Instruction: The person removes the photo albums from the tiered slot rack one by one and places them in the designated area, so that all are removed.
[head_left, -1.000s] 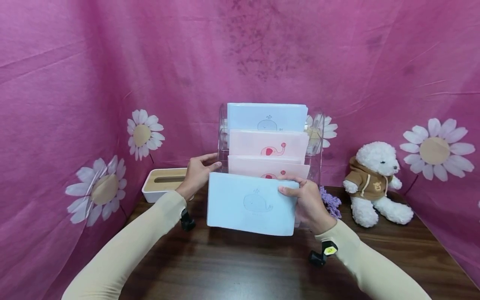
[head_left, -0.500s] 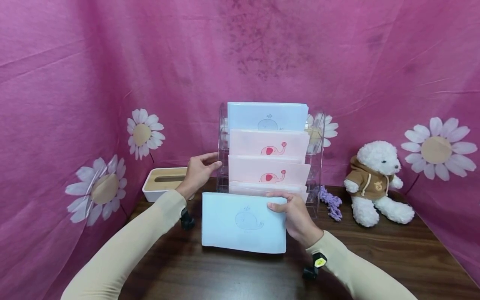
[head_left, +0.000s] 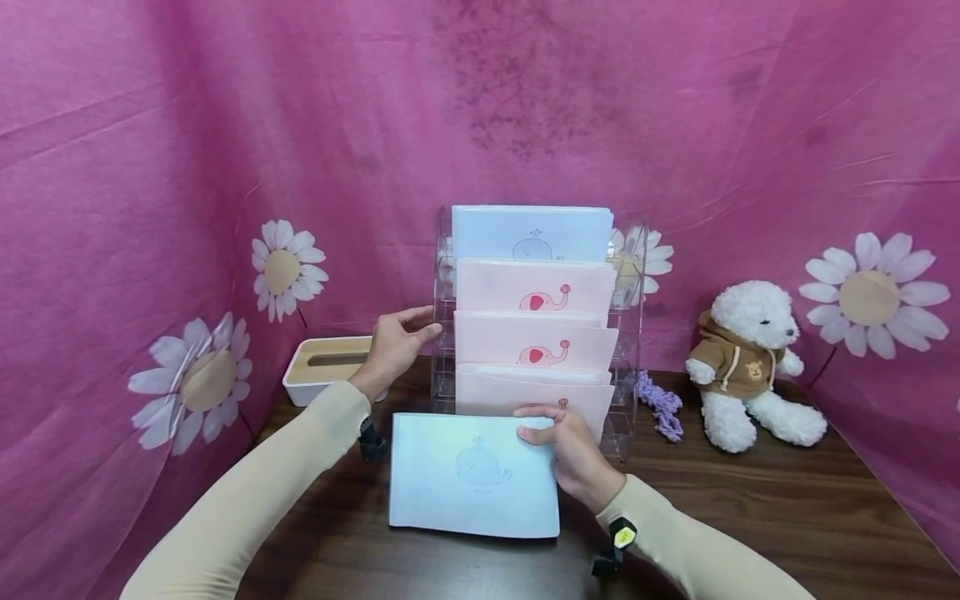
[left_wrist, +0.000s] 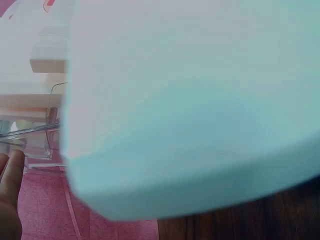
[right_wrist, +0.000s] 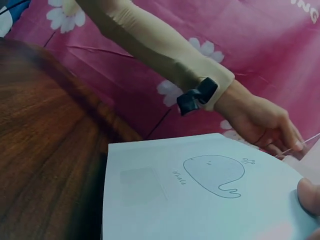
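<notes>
My right hand point(head_left: 581, 458) grips a pale blue booklet point(head_left: 474, 475) by its upper right corner, thumb on the front cover. A line-drawn whale marks this cover; the word "Whale" is legible in the right wrist view, beside the drawing point(right_wrist: 215, 175). Held in front of a clear tiered rack point(head_left: 624, 367), the booklet hides part of the rack's lower front. My left hand point(head_left: 395, 350) pinches the rack's left side wall between thumb and fingers. In the rack stand a blue whale booklet point(head_left: 487, 232) on top and pink elephant booklets point(head_left: 495, 337) below.
A white tissue box point(head_left: 303, 390) with a wooden lid stands left of the rack. To the right lie a purple flower sprig point(head_left: 660, 406) and a white plush bear point(head_left: 750, 367) in a brown hoodie. Pink cloth hangs behind the dark wooden table point(head_left: 750, 500).
My right hand has drawn the blue booklet down and left, toward me, away from the rack. More pink booklets in the lower tiers now show. My left hand has stayed at the rack's side.
</notes>
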